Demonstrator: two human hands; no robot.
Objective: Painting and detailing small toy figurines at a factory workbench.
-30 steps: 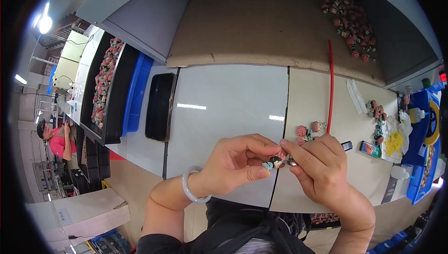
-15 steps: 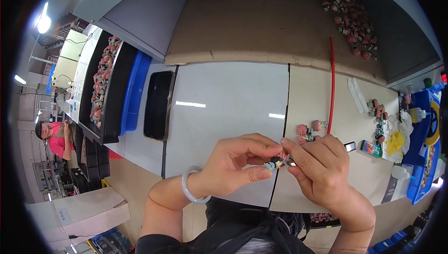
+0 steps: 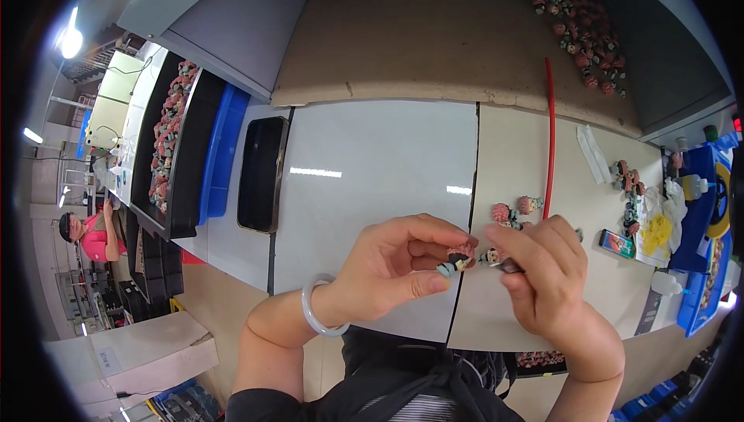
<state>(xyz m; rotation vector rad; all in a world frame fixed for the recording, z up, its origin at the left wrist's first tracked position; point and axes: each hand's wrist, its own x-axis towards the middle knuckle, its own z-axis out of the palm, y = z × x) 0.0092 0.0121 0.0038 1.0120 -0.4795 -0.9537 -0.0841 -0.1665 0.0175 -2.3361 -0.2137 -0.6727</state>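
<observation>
Between the thumb and fingers of my left hand [image 3: 395,263] is a small figurine [image 3: 459,258] with pink hair, dark and pale-blue parts. A pale bangle rings the left wrist. My right hand [image 3: 546,271] is closed on a slim metal tool [image 3: 508,265]; its tip shows, most of it is hidden by the fingers, and its exact kind cannot be made out. The tool's tip is apart from the held figurine. Just beyond the right hand, several similar figurines [image 3: 502,213] lie on the table, partly covered by the fingers.
A black phone [image 3: 262,174] lies at left, beside a black tray [image 3: 184,189] of figurines and a blue bin [image 3: 222,155]. A red rod [image 3: 550,135] lies at right. More figurines [image 3: 581,31] fill the shelf corner. Bottles and a blue bin [image 3: 701,228] stand far right. A person [image 3: 97,240] sits far left.
My right hand has drawn slightly right, away from the figurine, and the tool in it has turned. The left hand still holds the figurine, with its pink hair now more exposed.
</observation>
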